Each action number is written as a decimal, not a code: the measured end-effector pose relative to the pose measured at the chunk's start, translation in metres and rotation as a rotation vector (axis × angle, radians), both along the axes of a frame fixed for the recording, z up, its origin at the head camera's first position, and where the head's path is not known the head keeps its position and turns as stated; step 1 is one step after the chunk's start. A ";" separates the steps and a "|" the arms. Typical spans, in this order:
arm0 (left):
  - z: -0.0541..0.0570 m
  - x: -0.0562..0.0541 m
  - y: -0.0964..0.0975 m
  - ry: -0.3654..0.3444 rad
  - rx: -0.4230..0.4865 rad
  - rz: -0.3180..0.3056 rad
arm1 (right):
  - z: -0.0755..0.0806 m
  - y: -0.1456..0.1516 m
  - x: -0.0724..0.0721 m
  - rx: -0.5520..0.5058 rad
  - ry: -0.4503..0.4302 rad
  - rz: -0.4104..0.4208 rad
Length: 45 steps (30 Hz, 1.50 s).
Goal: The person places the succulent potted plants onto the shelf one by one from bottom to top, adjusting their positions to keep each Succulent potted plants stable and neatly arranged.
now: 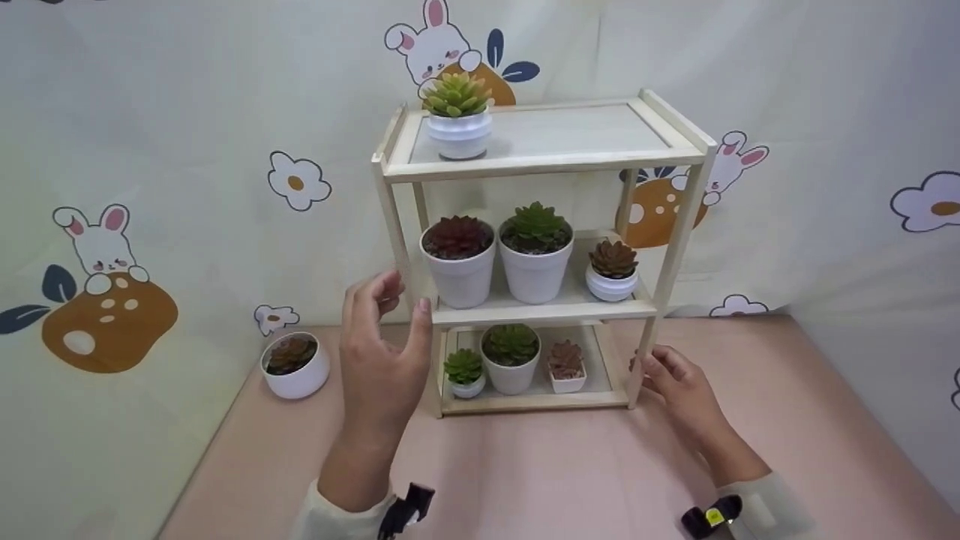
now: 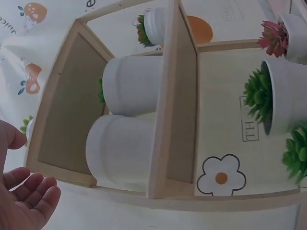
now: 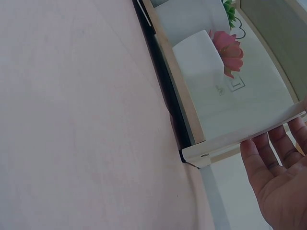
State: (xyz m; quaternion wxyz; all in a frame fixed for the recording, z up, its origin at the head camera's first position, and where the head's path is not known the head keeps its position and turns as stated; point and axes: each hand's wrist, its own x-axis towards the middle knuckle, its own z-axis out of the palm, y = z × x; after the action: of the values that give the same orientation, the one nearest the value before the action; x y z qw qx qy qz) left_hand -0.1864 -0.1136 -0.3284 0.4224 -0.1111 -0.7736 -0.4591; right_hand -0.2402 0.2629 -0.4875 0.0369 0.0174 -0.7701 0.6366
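A three-tier wooden shelf (image 1: 540,312) stands upright on the table. My right hand (image 1: 688,391) holds its right front post low down, with the fingers (image 3: 280,151) behind the post. Beside the left post my left hand (image 1: 381,356) is raised, thumb and fingers spread and nothing between them. On the top tier sits a yellow-green succulent (image 1: 459,135). A dark red succulent (image 1: 459,279), a green succulent (image 1: 536,271) and a small brown succulent (image 1: 613,283) fill the middle tier. Below them are a small green succulent (image 1: 465,375), a larger green one (image 1: 511,371) and a pink succulent (image 1: 567,375).
A brown succulent in a round white pot (image 1: 295,379) stands on the pink tabletop (image 1: 525,480), left of the shelf. Close behind the shelf hangs a pale backdrop (image 1: 210,112) printed with rabbits and flowers.
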 end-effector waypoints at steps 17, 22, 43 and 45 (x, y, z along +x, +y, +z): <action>-0.065 -0.017 -0.051 -0.243 0.078 0.081 | 0.001 -0.002 0.001 -0.067 0.028 -0.008; -0.080 -0.025 -0.072 -0.336 0.107 0.125 | 0.000 -0.001 0.002 -0.054 0.013 -0.015; -0.140 -0.063 -0.151 -0.420 0.271 0.321 | 0.002 0.000 0.000 -0.042 -0.005 -0.007; -0.143 -0.065 -0.156 -0.438 0.291 0.327 | 0.003 0.000 0.000 -0.034 0.001 -0.006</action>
State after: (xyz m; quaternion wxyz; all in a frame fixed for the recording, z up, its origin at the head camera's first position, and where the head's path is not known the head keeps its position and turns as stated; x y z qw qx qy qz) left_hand -0.2516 -0.2696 -0.4717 0.3254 0.1777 -0.7801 -0.5039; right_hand -0.2399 0.2630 -0.4847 0.0396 0.0147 -0.7593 0.6494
